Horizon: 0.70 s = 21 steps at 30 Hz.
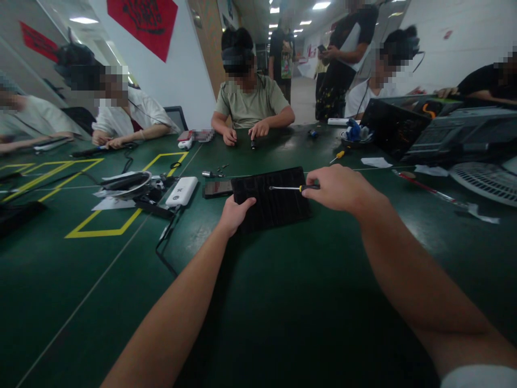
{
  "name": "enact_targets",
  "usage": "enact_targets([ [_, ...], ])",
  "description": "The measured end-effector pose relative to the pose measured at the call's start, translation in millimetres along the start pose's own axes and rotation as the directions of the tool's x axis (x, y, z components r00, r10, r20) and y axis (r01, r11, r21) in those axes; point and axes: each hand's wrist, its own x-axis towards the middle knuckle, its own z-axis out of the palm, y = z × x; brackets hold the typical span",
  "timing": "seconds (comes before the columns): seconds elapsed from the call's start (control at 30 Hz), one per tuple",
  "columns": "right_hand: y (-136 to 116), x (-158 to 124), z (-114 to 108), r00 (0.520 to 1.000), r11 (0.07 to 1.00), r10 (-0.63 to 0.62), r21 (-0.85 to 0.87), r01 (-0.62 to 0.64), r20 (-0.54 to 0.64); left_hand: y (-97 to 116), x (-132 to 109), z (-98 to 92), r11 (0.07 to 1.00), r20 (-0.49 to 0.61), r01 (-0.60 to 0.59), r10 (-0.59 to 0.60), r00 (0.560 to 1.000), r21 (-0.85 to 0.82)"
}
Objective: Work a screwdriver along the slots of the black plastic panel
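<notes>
A flat black rectangular panel (278, 207) with a ribbed, slotted face is held tilted above the green table. My left hand (237, 214) grips its left edge, the thumb lying over the face and the other fingers hidden behind it. My right hand (343, 188) is closed around the black and yellow handle of a screwdriver (286, 188). The metal shaft points left across the panel, and its tip is at the upper middle of the face; whether it touches is hard to tell. Behind the panel's left edge lies a dark phone-like thing (218, 188).
On the green table (258, 302), a white power bank (181, 192) with a cable sits left, beside a cluttered round dish (129, 186). Rightward are a yellow screwdriver (338, 156), a white fan grille (488, 180) and a large dark casing (452, 126). Several people sit or stand opposite.
</notes>
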Motion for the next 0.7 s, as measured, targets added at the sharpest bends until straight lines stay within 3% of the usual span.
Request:
enact_targets([
  [0.33, -0.7, 0.2, 1.9, 1.0, 0.999, 0.013, -0.042, -0.013, -0.004, 0.4, 0.0, 1.6, 1.0, -0.011, -0.009, 0.009, 1.0, -0.008],
  [0.7, -10.3, -1.2, -2.2, 0.984, 1.0, 0.009, -0.008, -0.008, 0.181, 0.8, 0.1, 2.9, 1.0, -0.039, 0.004, -0.005, 0.999, -0.016],
])
